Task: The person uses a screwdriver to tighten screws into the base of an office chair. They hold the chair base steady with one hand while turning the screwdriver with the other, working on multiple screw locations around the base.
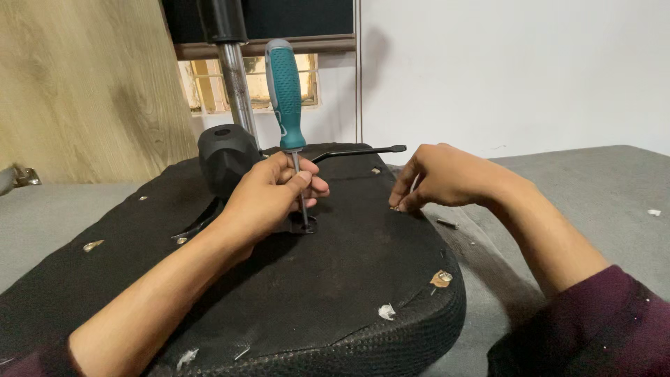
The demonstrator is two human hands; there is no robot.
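Two hands work on an upturned black chair seat [335, 293] that lies on a grey floor [593, 188]. A screwdriver [286, 98] with a teal handle stands straight up near the middle of the seat bottom, its tip on a small black metal plate [304, 226]. The left hand [269, 199] is closed around the thin metal shaft, low down, below the handle. The right hand [436, 178] sits near the right edge of the seat, its fingers pinched narrow on something tiny and shiny, maybe a screw; it is too small to tell. Behind the left hand is a black knob-like part [225, 157], a flat black lever [359, 151], and a shiny metal pole [237, 87]. I think the screwdriver tip could slip off, because only the shaft is held. The tiny part could drop and roll off the seat.
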